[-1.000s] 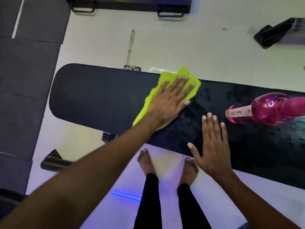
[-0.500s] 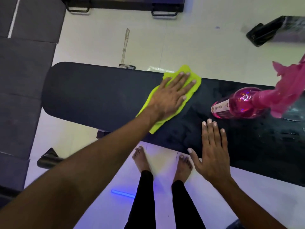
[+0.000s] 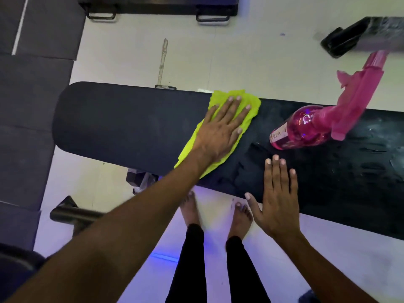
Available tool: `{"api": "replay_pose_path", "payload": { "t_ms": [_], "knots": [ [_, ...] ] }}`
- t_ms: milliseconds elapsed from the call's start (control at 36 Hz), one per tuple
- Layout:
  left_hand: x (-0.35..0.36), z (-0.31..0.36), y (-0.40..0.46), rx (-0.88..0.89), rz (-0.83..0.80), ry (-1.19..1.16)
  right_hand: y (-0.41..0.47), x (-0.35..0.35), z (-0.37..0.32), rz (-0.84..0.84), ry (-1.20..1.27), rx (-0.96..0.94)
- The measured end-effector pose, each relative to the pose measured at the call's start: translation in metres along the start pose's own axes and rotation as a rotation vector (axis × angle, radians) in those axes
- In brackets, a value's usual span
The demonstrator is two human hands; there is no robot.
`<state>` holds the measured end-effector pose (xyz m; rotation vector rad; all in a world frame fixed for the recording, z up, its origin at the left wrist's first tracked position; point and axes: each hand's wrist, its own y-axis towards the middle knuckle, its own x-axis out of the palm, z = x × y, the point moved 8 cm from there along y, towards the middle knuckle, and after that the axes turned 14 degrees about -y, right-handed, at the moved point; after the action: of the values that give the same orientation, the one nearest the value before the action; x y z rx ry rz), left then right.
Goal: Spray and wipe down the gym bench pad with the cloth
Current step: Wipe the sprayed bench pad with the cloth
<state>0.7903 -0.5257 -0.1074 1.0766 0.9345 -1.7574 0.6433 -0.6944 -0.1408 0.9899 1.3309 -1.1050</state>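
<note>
The long black bench pad [image 3: 131, 123] runs across the view from left to right. A lime-green cloth [image 3: 251, 101] lies on it near the far edge. My left hand [image 3: 220, 132] presses flat on the cloth, fingers spread toward the far edge. My right hand [image 3: 278, 200] rests open and flat on the pad's near edge, with its thumb over the side and nothing in it. A pink spray bottle [image 3: 301, 127] stands on the pad to the right of the cloth, touched by neither hand. The pad right of the bottle shows wet streaks.
My bare feet [image 3: 240, 217] stand on the pale floor just in front of the bench. A bench leg [image 3: 72, 213] sticks out at lower left. Dark floor mats [image 3: 28, 106] lie on the left. Black equipment sits at the top [image 3: 157, 5] and upper right [image 3: 358, 38].
My left hand has turned a little on the cloth, fingers now pointing more toward the far edge. The view has shifted, bringing the bottle's trigger head into sight. My right hand has stayed put.
</note>
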Motion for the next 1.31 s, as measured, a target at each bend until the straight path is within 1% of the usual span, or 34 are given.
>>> {"api": "replay_pose_path", "payload": {
  "t_ms": [83, 139, 167, 194, 250, 306, 333, 361, 417, 472, 528, 583, 639, 722, 778, 833, 889, 944, 1000, 1056, 1111, 1167, 1194, 1222, 1250, 1306],
  "knots": [
    [0.011, 0.0, -0.049, -0.266, 0.159, -0.042, 0.001, -0.001, 0.0, -0.001, 0.012, 0.0],
    [0.03, 0.024, -0.077, -0.388, 0.213, -0.071, 0.001, -0.001, 0.0, -0.001, 0.017, -0.004],
    [0.038, 0.041, -0.084, -0.383, 0.209, -0.09, 0.0, -0.001, 0.0, 0.0, 0.014, -0.007],
    [0.045, 0.056, -0.084, -0.332, 0.184, -0.108, 0.0, -0.001, 0.001, 0.006, 0.008, -0.013],
    [0.047, 0.068, -0.074, -0.14, 0.09, -0.127, -0.001, -0.001, 0.001, 0.023, 0.014, -0.028],
    [0.039, 0.052, -0.063, 0.034, 0.003, -0.09, -0.001, 0.0, 0.003, 0.03, 0.025, -0.032],
    [0.033, 0.037, -0.063, 0.063, -0.021, -0.059, -0.001, 0.001, 0.003, 0.027, 0.018, -0.03],
    [0.029, 0.019, -0.065, 0.046, -0.021, -0.033, -0.001, 0.002, 0.003, 0.024, 0.004, -0.027],
    [0.02, -0.013, -0.078, -0.079, 0.058, -0.013, -0.001, 0.002, 0.002, 0.019, -0.02, -0.022],
    [0.017, -0.026, -0.1, -0.255, 0.167, -0.039, 0.0, 0.002, 0.002, 0.015, -0.03, -0.014],
    [0.025, -0.013, -0.121, -0.397, 0.223, -0.06, 0.0, 0.002, 0.001, 0.004, -0.039, -0.002],
    [0.039, 0.012, -0.128, -0.465, 0.224, -0.103, -0.001, 0.002, -0.001, -0.008, -0.048, 0.003],
    [0.044, 0.034, -0.114, -0.421, 0.2, -0.132, -0.001, 0.002, -0.002, -0.011, -0.055, -0.004],
    [0.036, 0.039, -0.075, -0.177, 0.127, -0.14, -0.001, 0.0, -0.003, -0.002, -0.055, -0.015],
    [0.028, 0.025, -0.062, -0.065, 0.082, -0.106, 0.0, -0.001, -0.002, -0.006, -0.057, -0.017],
    [0.024, 0.008, -0.067, -0.066, 0.079, -0.088, 0.0, -0.003, -0.002, -0.018, -0.054, -0.022],
    [0.024, 0.0, -0.081, -0.163, 0.131, -0.094, -0.001, -0.004, 0.0, -0.025, -0.041, -0.024],
    [0.029, 0.009, -0.098, -0.268, 0.175, -0.119, -0.005, -0.005, 0.008, -0.031, -0.021, 0.012],
    [0.04, 0.033, -0.109, -0.297, 0.171, -0.15, -0.012, -0.007, 0.024, -0.037, -0.028, 0.079],
    [0.05, 0.057, -0.108, -0.233, 0.107, -0.165, -0.018, -0.007, 0.04, -0.043, -0.059, 0.105],
    [0.053, 0.068, -0.093, -0.094, 0.02, -0.164, -0.021, -0.005, 0.05, -0.047, -0.074, 0.091],
    [0.047, 0.061, -0.074, 0.066, -0.049, -0.131, -0.019, -0.003, 0.055, -0.043, -0.085, 0.078],
    [0.041, 0.05, -0.069, 0.107, -0.063, -0.102, -0.017, -0.003, 0.056, -0.038, -0.093, 0.082],
    [0.035, 0.037, -0.067, 0.109, -0.054, -0.074, -0.015, -0.003, 0.058, -0.036, -0.1, 0.095],
    [0.031, 0.025, -0.069, 0.072, -0.029, -0.056, -0.013, -0.002, 0.06, -0.04, -0.104, 0.119],
    [0.026, 0.012, -0.08, -0.062, 0.052, -0.066, -0.01, -0.002, 0.066, -0.053, -0.104, 0.178]
  ]
}}
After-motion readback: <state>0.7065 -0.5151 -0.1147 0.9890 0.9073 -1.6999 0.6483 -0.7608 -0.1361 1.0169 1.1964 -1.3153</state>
